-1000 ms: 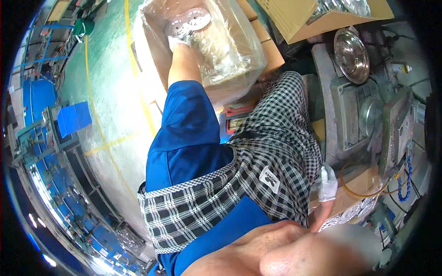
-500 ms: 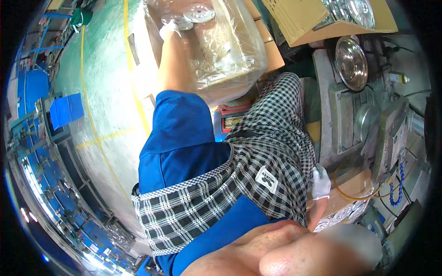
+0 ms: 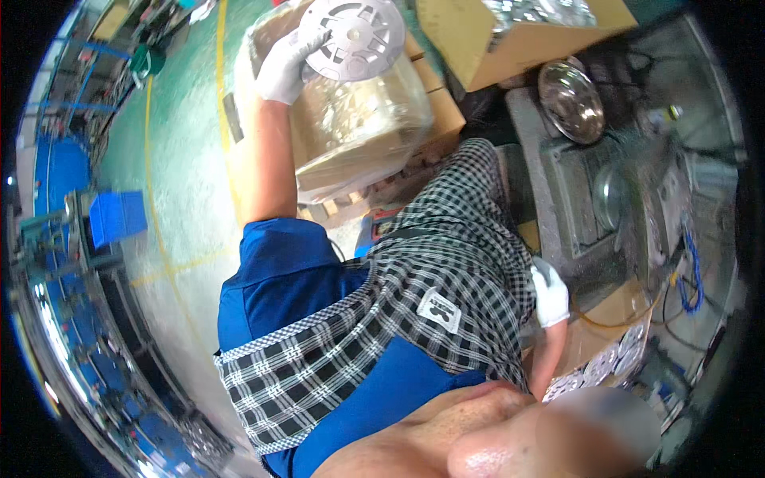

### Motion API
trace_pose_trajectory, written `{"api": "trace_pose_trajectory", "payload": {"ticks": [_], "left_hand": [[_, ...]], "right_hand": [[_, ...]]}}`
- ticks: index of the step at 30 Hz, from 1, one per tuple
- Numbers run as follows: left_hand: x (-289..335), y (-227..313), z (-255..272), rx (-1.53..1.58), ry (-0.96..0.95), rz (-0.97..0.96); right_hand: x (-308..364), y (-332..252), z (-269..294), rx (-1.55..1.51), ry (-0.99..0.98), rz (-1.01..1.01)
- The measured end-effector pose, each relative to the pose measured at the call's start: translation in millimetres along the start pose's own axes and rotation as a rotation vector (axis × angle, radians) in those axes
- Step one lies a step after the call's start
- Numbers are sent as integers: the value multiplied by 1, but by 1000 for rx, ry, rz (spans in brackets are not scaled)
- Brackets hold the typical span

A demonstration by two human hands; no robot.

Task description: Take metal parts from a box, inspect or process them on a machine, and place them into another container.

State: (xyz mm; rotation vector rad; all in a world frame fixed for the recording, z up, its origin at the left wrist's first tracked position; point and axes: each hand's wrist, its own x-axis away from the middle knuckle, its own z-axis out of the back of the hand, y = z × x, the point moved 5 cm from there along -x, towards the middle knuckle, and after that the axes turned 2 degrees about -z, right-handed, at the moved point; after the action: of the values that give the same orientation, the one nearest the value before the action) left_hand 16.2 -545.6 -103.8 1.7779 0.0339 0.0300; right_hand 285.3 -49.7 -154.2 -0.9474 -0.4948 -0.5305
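Note:
My left hand (image 3: 284,68), in a white glove, is closed on the edge of a round pierced metal disc (image 3: 360,49). The disc is pale silver with a ring of cutouts and a small centre hole. It is raised above an open cardboard box lined with clear plastic (image 3: 358,131). Also gloved in white, my right hand (image 3: 550,296) rests against the checked apron (image 3: 470,239) at my right side, with its fingers extended and nothing seen in them.
On the right, a shiny metal bowl (image 3: 571,101) leans by the grey machine (image 3: 578,199). Above it is a cardboard box of shiny parts (image 3: 510,48). Another carton (image 3: 586,362) holding pierced discs lies below my right hand. A blue bin (image 3: 118,217) stands far left.
My left hand has come up out of the plastic-lined box with a pierced metal disc in it. My right hand stays by the apron, and the view has shifted slightly.

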Motion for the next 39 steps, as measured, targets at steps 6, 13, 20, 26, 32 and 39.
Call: {"api": "trace_pose_trajectory", "payload": {"ticks": [6,13,20,26,32,39], "left_hand": [[-2,-28,-171,-281,-453,57],[79,-11,-351,-750,-948,-764],[145,-40,-406,-1059,-1096,-1468],[137,-46,-392,-723,-883,-1262],[120,-70,-376,-596,-741,-670],[126,-117,-402,149,-682,210]], "right_hand": [[-11,5,20,-355,-91,114],[-20,-23,35,-848,-112,416],[-31,-18,65,-1203,30,434],[-29,5,59,-1337,171,491],[-33,7,57,-1321,200,512],[-27,-5,32,-873,198,585]]}}
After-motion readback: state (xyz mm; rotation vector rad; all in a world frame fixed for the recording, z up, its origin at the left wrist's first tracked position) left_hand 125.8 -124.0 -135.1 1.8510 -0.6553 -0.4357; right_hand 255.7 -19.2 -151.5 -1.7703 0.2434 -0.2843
